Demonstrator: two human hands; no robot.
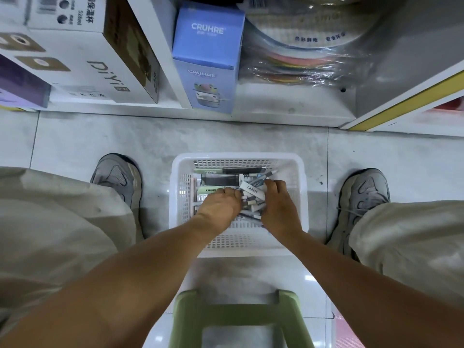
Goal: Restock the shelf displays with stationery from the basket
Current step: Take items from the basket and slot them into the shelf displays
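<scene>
A white plastic basket (pixel 300 187) stands on the floor between my feet, holding several pens, white erasers (pixel 254 191) and flat stationery packs (pixel 220 179). Both my hands are down inside it. My left hand (pixel 221 207) lies palm down over the left part of the pile, its fingers curled into the items. My right hand (pixel 277 204) reaches in from the right with fingers curled among the erasers and pens. What each hand holds is hidden under the fingers. The bottom shelf (pixel 276 106) runs across just beyond the basket.
On the shelf stand a blue CRUHRE box (pixel 208 59), a white DiYi box (pixel 82 59) and wrapped coloured sheets (pixel 301 61). A white and yellow shelf edge (pixel 406 101) juts out at right. My shoes (pixel 118 177) flank the basket. A green stool (pixel 241 317) is under me.
</scene>
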